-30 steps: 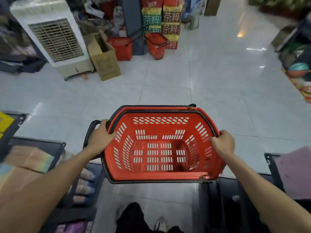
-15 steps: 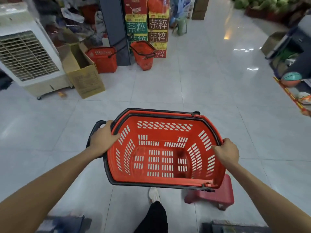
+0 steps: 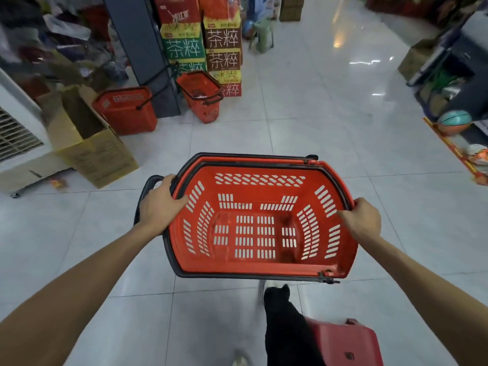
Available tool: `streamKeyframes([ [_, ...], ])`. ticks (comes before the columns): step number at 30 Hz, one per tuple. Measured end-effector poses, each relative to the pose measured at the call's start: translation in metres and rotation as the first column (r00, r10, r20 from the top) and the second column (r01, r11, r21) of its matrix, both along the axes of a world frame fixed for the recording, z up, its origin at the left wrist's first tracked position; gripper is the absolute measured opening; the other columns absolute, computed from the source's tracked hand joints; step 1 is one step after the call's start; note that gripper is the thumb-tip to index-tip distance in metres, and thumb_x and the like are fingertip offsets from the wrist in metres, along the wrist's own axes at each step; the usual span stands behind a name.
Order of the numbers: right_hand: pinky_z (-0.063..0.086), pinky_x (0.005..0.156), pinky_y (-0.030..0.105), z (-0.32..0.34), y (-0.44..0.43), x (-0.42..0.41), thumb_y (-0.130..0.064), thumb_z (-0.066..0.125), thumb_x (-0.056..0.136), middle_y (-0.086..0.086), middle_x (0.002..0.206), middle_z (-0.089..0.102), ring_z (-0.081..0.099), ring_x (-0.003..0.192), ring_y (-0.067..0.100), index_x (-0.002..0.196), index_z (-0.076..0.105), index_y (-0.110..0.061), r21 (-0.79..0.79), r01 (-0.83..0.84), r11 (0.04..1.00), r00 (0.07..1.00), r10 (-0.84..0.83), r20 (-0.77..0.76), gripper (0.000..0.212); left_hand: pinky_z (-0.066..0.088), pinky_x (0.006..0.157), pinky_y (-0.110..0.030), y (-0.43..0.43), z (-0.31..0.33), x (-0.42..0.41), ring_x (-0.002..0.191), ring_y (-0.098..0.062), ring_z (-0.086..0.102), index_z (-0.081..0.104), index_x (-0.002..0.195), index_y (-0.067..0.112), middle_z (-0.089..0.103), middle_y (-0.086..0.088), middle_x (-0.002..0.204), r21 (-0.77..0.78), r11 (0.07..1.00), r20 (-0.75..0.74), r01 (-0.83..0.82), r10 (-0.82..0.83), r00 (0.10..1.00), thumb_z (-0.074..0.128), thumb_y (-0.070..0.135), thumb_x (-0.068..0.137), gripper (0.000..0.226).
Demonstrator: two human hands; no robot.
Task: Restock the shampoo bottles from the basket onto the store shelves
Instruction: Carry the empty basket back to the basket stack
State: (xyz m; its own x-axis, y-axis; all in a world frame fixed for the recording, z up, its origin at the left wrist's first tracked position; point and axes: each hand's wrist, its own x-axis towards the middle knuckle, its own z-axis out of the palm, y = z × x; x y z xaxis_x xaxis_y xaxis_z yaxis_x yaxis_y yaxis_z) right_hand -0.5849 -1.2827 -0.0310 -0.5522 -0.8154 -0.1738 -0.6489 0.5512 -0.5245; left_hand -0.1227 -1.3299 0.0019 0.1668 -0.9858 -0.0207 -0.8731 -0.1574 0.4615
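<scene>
1. So, the floor [image 3: 317, 128] first: glossy tile, open ahead, with spare baskets [image 3: 126, 109] and a box [image 3: 89, 143] parked left by the pillar [image 3: 142, 48]. The person looks mid-stride, so heading down the open middle seems the smart line.
2. The basket [image 3: 258, 265] is red, carried out front and well off the floor, roughly level. Its inside is bare, and no shampoo bottles show anywhere in view. Probably the shelving is done, or a refill is due. Can't tell which.
3. A low red stool [image 3: 346, 344] sits just beside the person's leg [image 3: 285, 326]. That's the trip risk, so stepping wide of it would be wise.
4. The left hand [image 3: 161, 204] grips the basket's left end and the right hand [image 3: 363, 220] grips the right end. An even hold like that should stop it swinging.
5. Fingers on both hands are curled over the rim and pressed together, with thumbs [image 3: 181, 199] lying on the inner wall. An empty basket needs no harder squeeze.
</scene>
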Motion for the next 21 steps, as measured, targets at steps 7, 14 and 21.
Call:
streamKeyframes([
  [7, 0.055, 0.065, 0.035, -0.013, -0.188, -0.019, -0.030, 0.067, 0.075, 0.009, 0.081, 0.068, 0.064, 0.065, 0.029, 0.093, 0.062, -0.010, 0.049, -0.023, 0.999, 0.997, 0.020, 0.078, 0.028, 0.059, 0.076, -0.041, -0.177, 0.002, -0.016, 0.087, -0.028, 0.072, 0.052, 0.130, 0.029, 0.075, -0.002, 0.105, 0.117, 0.993, 0.075, 0.004, -0.013, 0.997, 0.064, 0.067, 0.079, 0.064],
  [14, 0.053, 0.064, 0.033, -0.007, -0.367, -0.022, -0.025, 0.069, 0.075, 0.009, 0.081, 0.069, 0.062, 0.064, 0.026, 0.094, 0.064, -0.011, 0.058, -0.082, 0.995, 0.995, 0.079, 0.058, 0.025, 0.057, 0.085, -0.046, -0.333, 0.013, -0.017, 0.101, -0.036, 0.069, 0.048, 0.134, 0.026, 0.072, -0.008, 0.115, 0.149, 0.987, 0.142, -0.059, 0.038, 0.989, 0.062, 0.070, 0.083, 0.068],
  [21, 0.059, 0.067, 0.036, -0.017, -0.555, 0.007, -0.024, 0.072, 0.078, 0.008, 0.082, 0.071, 0.066, 0.062, 0.024, 0.098, 0.064, -0.011, 0.029, -0.158, 0.987, 0.986, 0.157, 0.059, 0.026, 0.055, 0.085, -0.045, -0.497, -0.015, 0.014, 0.103, -0.034, 0.070, 0.048, 0.138, 0.025, 0.072, -0.008, 0.117, 0.137, 0.980, 0.113, -0.146, 0.131, 0.985, 0.050, 0.078, 0.089, 0.073],
])
